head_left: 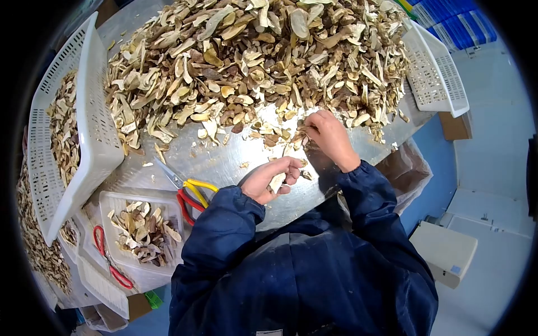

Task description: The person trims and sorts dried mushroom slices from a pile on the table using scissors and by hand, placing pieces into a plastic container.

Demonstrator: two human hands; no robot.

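Note:
A large heap of dried mushroom slices (252, 61) covers the back of the metal table (224, 162). My left hand (273, 178) is curled around a pale mushroom slice (277, 182), palm partly up, over the table's near part. Farther right and a little higher, my right hand (328, 134) has its fingers bent down at the heap's near edge, pinched together on small brown pieces. Small loose slices (272, 138) lie between the hands and the heap. Scissors with red and yellow handles (193, 193) rest on the table left of my left hand.
A white plastic basket (84, 129) holding slices stands tilted at the left. Near it are a clear tray (106, 224) of slices and red-handled scissors (106, 259). Another white basket (434, 70) stands at the back right. A lined bin (412, 171) is beside the table's right edge.

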